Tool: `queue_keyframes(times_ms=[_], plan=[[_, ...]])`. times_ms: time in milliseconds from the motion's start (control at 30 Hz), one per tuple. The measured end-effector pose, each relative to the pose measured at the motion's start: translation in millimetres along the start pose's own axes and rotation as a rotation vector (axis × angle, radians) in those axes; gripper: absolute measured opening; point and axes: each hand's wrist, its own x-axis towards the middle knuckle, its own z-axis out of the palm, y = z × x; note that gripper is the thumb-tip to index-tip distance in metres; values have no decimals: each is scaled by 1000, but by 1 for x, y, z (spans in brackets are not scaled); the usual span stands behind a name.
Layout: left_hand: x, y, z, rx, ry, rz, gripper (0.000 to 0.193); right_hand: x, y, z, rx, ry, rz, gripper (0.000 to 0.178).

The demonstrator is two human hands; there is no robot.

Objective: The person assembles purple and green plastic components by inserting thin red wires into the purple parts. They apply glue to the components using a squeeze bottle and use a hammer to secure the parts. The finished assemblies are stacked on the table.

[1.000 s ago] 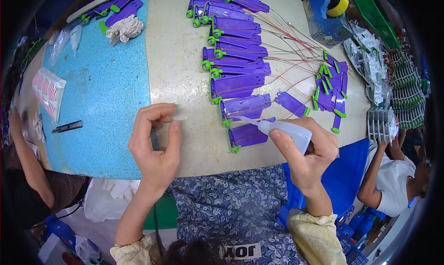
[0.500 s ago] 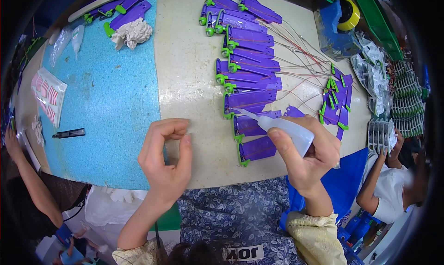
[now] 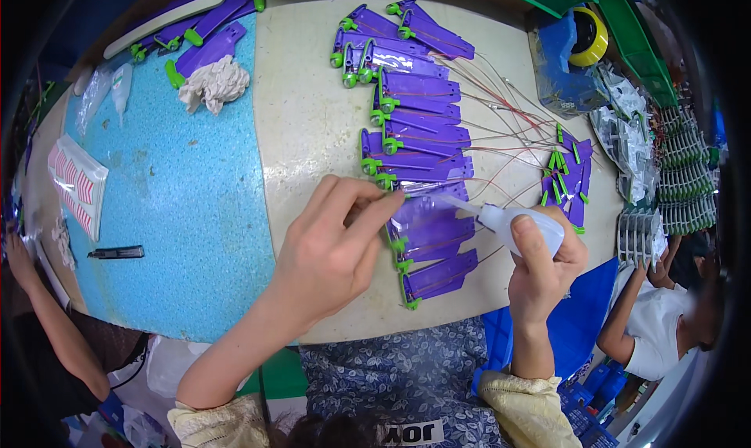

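Purple moulded plastic, thin and flat: the purple plastic piece (image 3: 426, 213) under work lies near the front edge of the tabletop (image 3: 313, 135), in a column of like pieces. Judged light, fairly stiff, smooth enough to skid on the pale surface; best held down by its flat face or pinched along a long edge, clear of the green clip and the fine wires.

- Left hand (image 3: 332, 249): fingers bent, tips pressing on or pinching the near end of that piece; whether anything small is held between the tips cannot be told.
- Right hand (image 3: 540, 272): closed around a small translucent squeeze bottle (image 3: 520, 227), thumb on top, the thin nozzle pointing left to the same piece. Bottle judged soft-walled and light; grip the body, squeeze gently.
- Stack of purple pieces (image 3: 415, 112): overlapping, running from the far edge toward the front, each with a green clip on its left end.
- Red and pale wires (image 3: 508, 127): trailing right from the stack; thin, easily snagged.
- Small purple and green parts (image 3: 567, 178): a cluster toward the right edge.
- Blue mat (image 3: 164, 190): covers the left part of the tabletop; a crumpled white cloth (image 3: 211, 84) at its far side, a dark small tool (image 3: 116, 252) near its front left.
- Yellow tape roll (image 3: 588, 37): on a blue box at the far right corner.
- Another person's arm (image 3: 637, 299): beyond the right edge.
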Motion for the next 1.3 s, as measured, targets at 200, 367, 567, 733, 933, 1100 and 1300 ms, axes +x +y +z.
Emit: queue_keyframes(times_ms=[200, 367, 567, 733, 933, 1100, 1300], plan=[[-4, 2, 0, -36, 50, -18, 41, 6, 11, 7, -204, -136, -176, 17], [-5, 0, -1, -12, 103, -111, 43, 10, 4, 11, -294, -176, -227, 17], [2, -6, -1, -12, 52, -46, 45, 14, -5, 5, -273, -180, -278, 18], [-1, -6, 1, -31, 49, -57, 46, 18, -1, 16, -260, -216, -279, 21], [-1, -10, 1, -32, 55, -28, 40, 22, -5, 22, -317, -249, -234, 20], [1, -7, -2, -65, 60, -47, 41, 35, -20, 23, -312, -235, -415, 20], [2, -7, 0, -80, 61, -59, 43, 42, -16, 45, -376, -278, -371, 20]])
